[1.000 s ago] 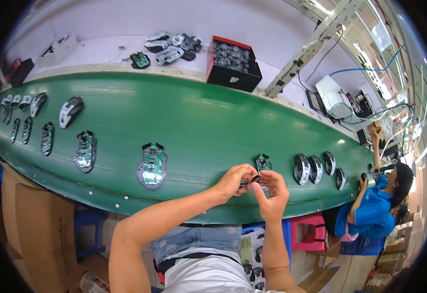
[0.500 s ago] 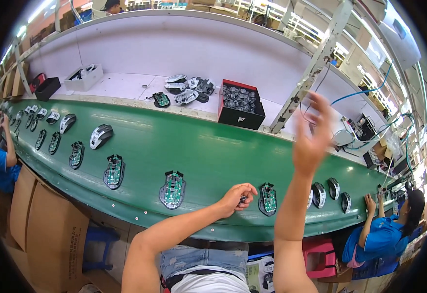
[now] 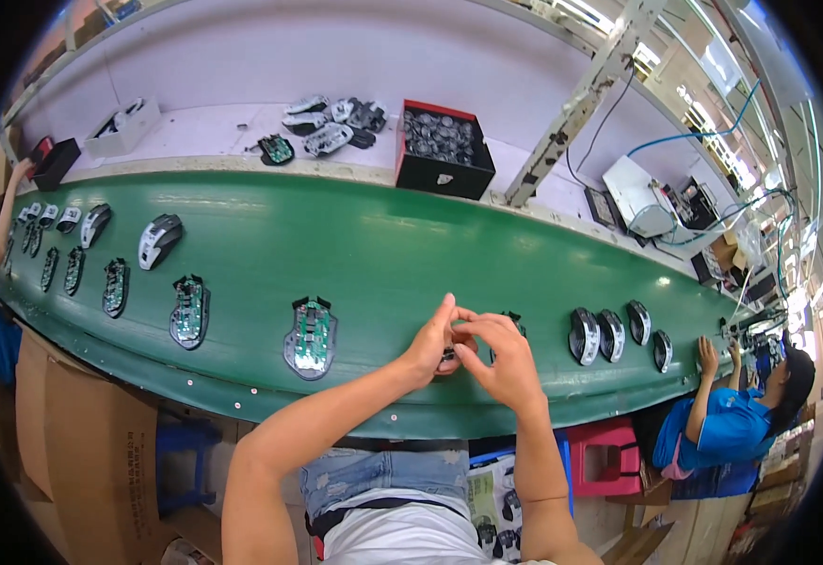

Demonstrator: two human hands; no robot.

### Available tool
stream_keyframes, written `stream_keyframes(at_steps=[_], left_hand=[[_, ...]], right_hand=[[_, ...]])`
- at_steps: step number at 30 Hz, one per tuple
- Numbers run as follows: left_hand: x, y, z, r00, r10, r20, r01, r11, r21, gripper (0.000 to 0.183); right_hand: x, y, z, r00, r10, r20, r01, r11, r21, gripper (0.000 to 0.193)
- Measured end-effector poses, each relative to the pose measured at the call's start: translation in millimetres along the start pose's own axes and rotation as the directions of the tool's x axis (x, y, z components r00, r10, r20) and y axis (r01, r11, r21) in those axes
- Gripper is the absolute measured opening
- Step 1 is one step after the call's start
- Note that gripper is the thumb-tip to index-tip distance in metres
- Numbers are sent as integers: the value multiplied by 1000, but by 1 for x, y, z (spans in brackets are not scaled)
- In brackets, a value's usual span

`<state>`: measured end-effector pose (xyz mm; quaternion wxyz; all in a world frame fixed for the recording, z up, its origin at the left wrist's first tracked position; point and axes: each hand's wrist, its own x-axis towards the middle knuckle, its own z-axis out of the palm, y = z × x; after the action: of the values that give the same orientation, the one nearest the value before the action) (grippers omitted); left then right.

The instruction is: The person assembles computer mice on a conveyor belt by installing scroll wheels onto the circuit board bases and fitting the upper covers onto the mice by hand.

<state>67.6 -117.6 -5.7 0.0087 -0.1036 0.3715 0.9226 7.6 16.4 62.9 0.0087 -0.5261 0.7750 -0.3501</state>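
Above the green belt, my left hand (image 3: 432, 347) is curled around a few small dark parts (image 3: 448, 355), mostly covered by its fingers. My right hand (image 3: 501, 353) meets it, thumb and fingers drawn together at the left palm; whatever they pinch is hidden. Just behind the right hand, an opened mouse base with a green circuit board (image 3: 515, 325) is partly covered. Left of my hands lies another mouse base (image 3: 311, 337) with its board facing up. Farther left sits one more base (image 3: 189, 313).
A black box with a red inner edge (image 3: 446, 176), full of small dark round parts, stands beyond the belt (image 3: 355, 235). Mouse shells (image 3: 328, 139) lie left of it. Assembled mice (image 3: 611, 335) rest on the right, near a person in blue (image 3: 727, 419). Another person's arm (image 3: 5, 221) reaches in at far left.
My right hand has come down from its raised place near the post to my left hand. The view has shifted, and the far-left person's arm now reaches toward a small black box.
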Motion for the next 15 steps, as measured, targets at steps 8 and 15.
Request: stream_keyframes(at_steps=[8, 15], left_hand=[[-1, 0, 10, 989, 18, 145, -29, 997, 75, 67], [-5, -5, 3, 991, -11, 136, -24, 968, 251, 59]], right_hand=[[-26, 6, -5, 994, -96, -50, 101, 989, 107, 34], [-56, 23, 3, 850, 465, -248, -210, 731, 650, 18]])
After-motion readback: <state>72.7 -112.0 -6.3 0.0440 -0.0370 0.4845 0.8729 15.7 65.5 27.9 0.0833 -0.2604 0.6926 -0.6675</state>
